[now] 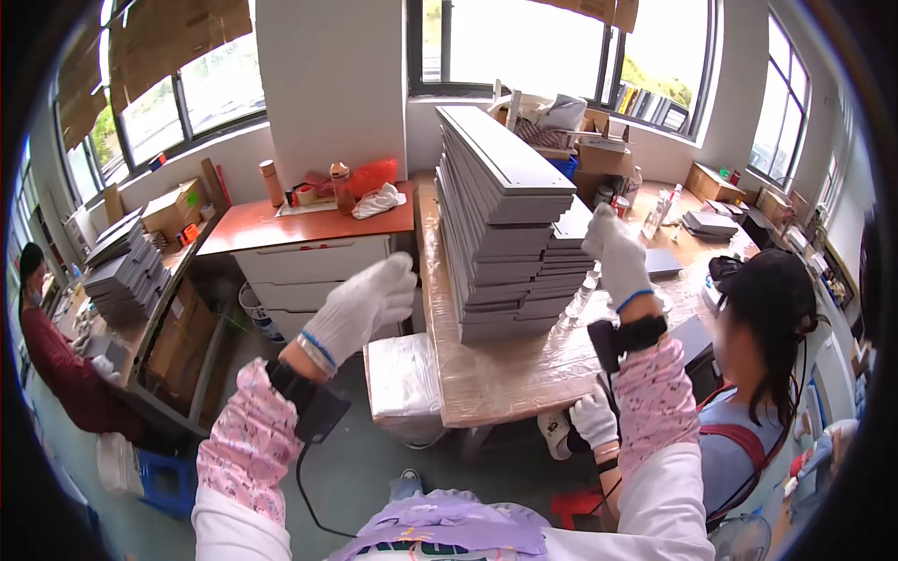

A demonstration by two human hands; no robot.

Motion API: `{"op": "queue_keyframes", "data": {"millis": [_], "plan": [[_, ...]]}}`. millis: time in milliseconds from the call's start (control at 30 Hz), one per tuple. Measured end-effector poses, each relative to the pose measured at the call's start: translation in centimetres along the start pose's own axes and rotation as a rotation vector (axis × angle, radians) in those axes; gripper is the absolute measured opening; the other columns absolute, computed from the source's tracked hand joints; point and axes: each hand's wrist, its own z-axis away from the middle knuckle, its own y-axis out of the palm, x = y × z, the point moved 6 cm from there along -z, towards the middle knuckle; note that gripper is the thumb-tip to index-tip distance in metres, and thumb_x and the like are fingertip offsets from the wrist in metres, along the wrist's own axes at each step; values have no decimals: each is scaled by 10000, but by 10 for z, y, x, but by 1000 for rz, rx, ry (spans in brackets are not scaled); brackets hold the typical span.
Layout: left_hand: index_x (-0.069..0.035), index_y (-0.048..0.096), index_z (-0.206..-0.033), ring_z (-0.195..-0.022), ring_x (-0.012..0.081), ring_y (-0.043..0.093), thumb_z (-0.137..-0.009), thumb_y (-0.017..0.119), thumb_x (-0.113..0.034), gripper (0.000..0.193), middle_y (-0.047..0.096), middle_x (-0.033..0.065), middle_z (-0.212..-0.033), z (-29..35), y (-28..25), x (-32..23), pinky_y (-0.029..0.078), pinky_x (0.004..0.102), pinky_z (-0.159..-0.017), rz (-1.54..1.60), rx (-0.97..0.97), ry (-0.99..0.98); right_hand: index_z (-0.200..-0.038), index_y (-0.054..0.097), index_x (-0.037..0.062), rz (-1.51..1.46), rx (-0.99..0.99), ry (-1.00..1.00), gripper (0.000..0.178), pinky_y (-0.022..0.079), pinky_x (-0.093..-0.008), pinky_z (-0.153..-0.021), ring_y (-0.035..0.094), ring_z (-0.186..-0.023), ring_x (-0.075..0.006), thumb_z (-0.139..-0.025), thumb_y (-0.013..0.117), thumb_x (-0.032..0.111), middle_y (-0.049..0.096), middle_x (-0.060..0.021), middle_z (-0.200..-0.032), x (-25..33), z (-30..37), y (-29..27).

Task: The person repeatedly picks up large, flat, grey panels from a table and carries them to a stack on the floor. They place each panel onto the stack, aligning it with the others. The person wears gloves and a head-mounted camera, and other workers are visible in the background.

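"What's in the way?"
"A tall stack of grey panels, standing between the left hand and the right hand!"
"Any lane?"
"Yes, bare desk along the near edge, lower than both hands! But a co-worker blocks the right hand's outer side."
"Left?"
"Open floor below the left hand, white wrapped box beside it!"

White-gloved left hand raised, white-gloved right hand near tall stack of grey panels, film-covered table, co-worker at right
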Motion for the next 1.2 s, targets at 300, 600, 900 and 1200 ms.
{"op": "queue_keyframes", "data": {"millis": [300,600,900,1200], "plan": [[18,317,-1403,-1213,307,455,-851,561,-599,863,450,207,-1308,-208,-8,-29,393,406,-986,-327,144,201,-1166,556,-25,787,97,-139,590,533,-378,-760,606,-918,-244,-924,491,509,598,-159,-1041,4,-80,54],[163,170,-1390,-1232,315,469,-771,563,-707,1138,414,286,-1349,-270,16,-19,394,325,-994,-213,-7,50,-1256,493,70,1236,404,-574,539,490,-410,-789,602,-938,-393,-765,710,17,615,-232,-1011,16,-72,83],[14,411,-1271,-1011,201,579,-869,632,-414,628,531,117,-1157,-249,29,-25,510,371,-846,114,-71,-33,-1194,518,-27,1092,496,-540,450,472,-395,-852,577,-999,-404,-749,546,-92,595,-253,-1046,0,-75,72],[-15,479,-1237,-1038,246,592,-901,602,-396,523,578,116,-1152,-249,6,-15,494,397,-924,262,63,-136,-1167,561,10,906,359,-90,414,461,-366,-869,598,-997,-337,-996,374,338,622,-215,-1089,6,-59,92]]}}
